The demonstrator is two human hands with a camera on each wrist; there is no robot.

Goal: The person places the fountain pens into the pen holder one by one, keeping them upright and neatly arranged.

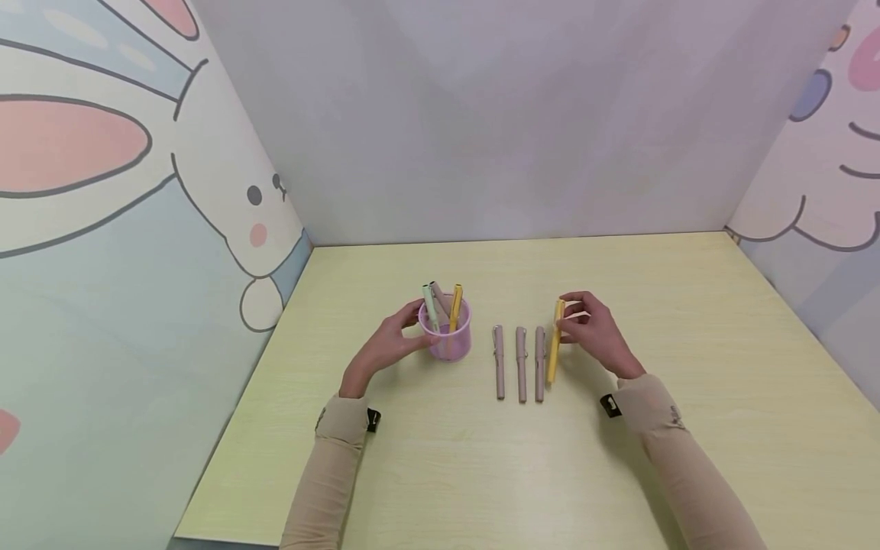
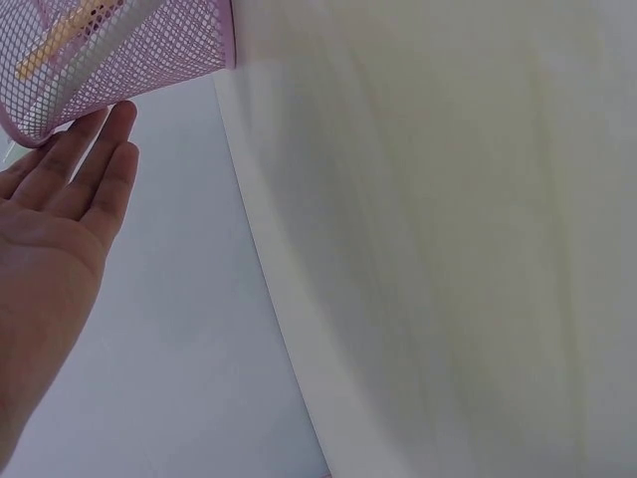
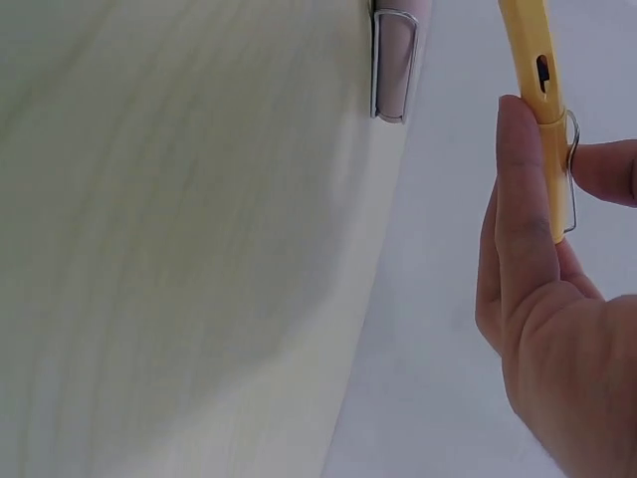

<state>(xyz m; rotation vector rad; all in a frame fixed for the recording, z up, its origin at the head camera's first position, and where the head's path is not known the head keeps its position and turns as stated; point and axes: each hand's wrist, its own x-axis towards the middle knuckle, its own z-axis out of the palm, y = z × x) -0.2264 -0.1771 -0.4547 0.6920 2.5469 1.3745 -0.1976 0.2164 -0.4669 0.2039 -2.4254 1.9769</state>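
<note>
A slim yellow pen (image 1: 554, 351) is held slanted beside three parallel mauve pens (image 1: 522, 370), near a round pink mesh cup (image 1: 463, 345) holding three more pens (image 1: 455, 307).

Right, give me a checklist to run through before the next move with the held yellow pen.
1. Right grip pinching the held yellow pen: ok.
2. Held yellow pen's lower end off the table: cannot tell.
3. Mesh cup upright: ok.
4. Left grip around the mesh cup's side: ok.
5. Space left in the mesh cup: looks ok, beside a green pen, a second yellow pen and a pink-grey pen.
6. Table bare between held yellow pen and mesh cup: not ok, three pink-grey pens lie there.
</note>
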